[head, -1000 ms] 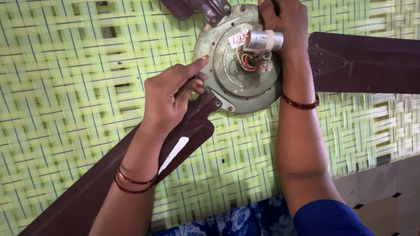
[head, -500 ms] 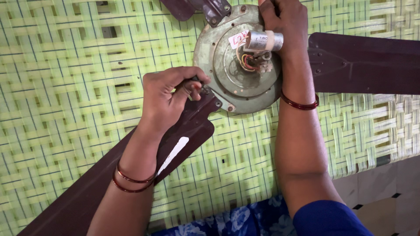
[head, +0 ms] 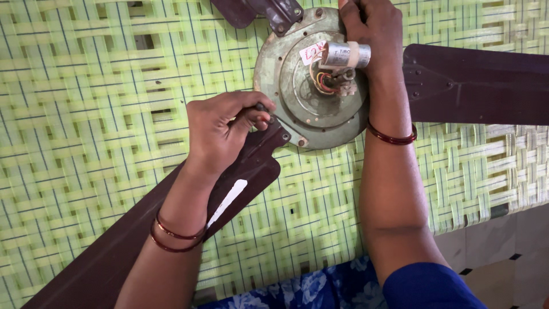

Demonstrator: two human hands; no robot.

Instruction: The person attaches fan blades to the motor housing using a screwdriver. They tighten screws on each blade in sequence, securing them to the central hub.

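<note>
A ceiling fan lies on a green woven surface (head: pixel 86 86). Its round grey-green motor housing (head: pixel 286 74) faces up, with a silver cylindrical capacitor (head: pixel 346 55) and coloured wires (head: pixel 323 80) at the centre. My left hand (head: pixel 220 134) is curled, its fingertips pinched on a small dark fastener (head: pixel 262 107) where the lower-left brown blade's bracket (head: pixel 269 140) meets the housing. My right hand (head: pixel 374 28) grips the far rim of the housing beside the capacitor. Both wrists wear thin red bangles.
One brown blade (head: pixel 103 257) runs to the lower left under my left arm and another (head: pixel 480 86) points right. A third blade's bracket (head: pixel 274 11) shows at the top edge. Tiled floor (head: pixel 503 257) lies at the lower right, and blue floral cloth (head: pixel 297 289) at the bottom.
My left index finger, stretched out towards the housing a second ago, has curled in, and the hand has closed around the fastener. The right hand and the fan have stayed put.
</note>
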